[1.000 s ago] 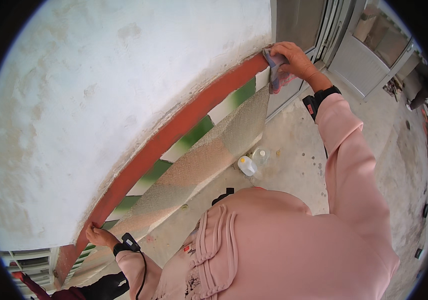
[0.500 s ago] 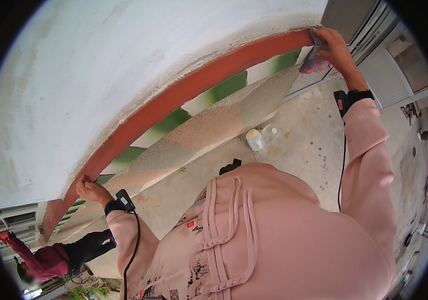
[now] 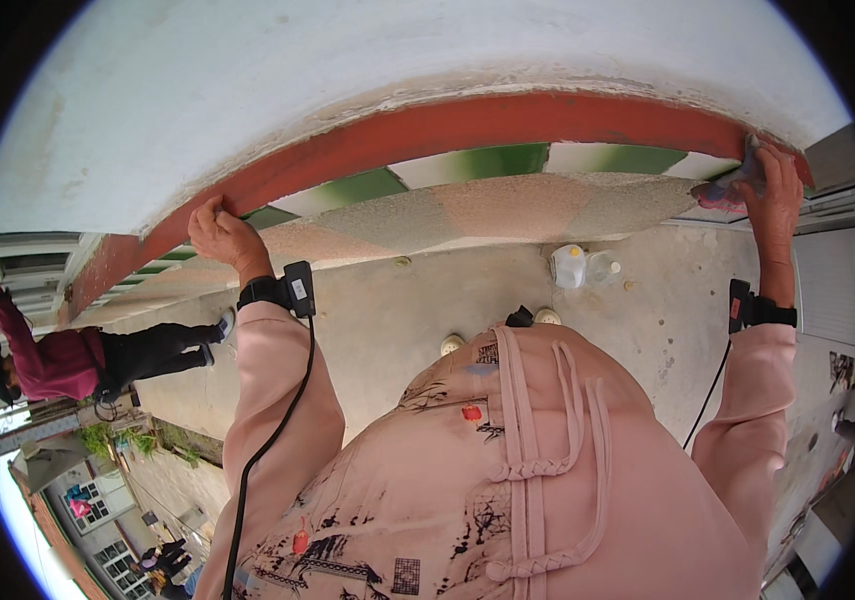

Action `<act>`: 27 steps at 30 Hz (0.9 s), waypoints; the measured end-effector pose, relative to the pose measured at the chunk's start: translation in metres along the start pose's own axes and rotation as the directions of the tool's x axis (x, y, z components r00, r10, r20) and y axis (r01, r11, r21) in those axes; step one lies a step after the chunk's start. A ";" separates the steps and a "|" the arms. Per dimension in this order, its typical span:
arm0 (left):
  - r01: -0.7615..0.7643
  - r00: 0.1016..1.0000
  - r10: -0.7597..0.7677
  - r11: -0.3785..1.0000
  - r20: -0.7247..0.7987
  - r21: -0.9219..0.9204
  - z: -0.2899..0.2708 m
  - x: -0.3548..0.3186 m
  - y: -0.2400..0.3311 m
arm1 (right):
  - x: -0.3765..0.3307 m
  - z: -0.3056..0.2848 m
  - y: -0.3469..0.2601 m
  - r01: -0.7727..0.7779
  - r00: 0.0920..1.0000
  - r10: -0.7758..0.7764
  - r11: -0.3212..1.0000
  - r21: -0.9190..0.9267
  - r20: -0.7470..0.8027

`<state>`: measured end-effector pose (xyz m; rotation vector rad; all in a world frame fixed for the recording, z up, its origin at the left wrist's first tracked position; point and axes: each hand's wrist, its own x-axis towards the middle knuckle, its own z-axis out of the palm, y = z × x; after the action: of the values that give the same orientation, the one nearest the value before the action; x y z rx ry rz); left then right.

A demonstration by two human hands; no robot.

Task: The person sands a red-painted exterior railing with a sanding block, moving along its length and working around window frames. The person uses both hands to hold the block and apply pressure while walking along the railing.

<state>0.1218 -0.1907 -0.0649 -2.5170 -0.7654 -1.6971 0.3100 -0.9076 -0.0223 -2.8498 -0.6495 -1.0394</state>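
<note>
A long red ledge [image 3: 488,122] curves across the view between a white wall [image 3: 428,45] and a row of green and white tiles [image 3: 498,163]. At its right end my right hand [image 3: 776,195] is closed on a grey and pink cloth [image 3: 720,194], which hangs over the tiled edge. Farther left, my left hand [image 3: 226,240] grips the ledge's near edge with curled fingers. Its fingertips are partly hidden, and no loose object shows in it.
On the concrete floor [image 3: 398,300] below the wall stand a translucent jug with a yellow cap [image 3: 569,266] and a clear container [image 3: 604,268]. A person in a maroon top [image 3: 58,360] reaches toward a window at the far left. White doors [image 3: 833,285] stand at right.
My view has swung toward the right, so the ledge now runs more level. Both hands stay at the ledge, and the cloth is still in my right hand.
</note>
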 end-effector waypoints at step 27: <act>0.097 0.995 -0.096 0.994 0.027 -0.045 -0.012 -0.002 0.025 | 0.063 -0.009 -0.309 0.293 0.956 -0.272 0.899 0.326 -0.110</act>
<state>0.1208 -0.2170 -0.0555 -2.5762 -0.8736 -1.7343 0.2247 -0.6046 -0.0079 -2.4632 -1.1417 -0.9312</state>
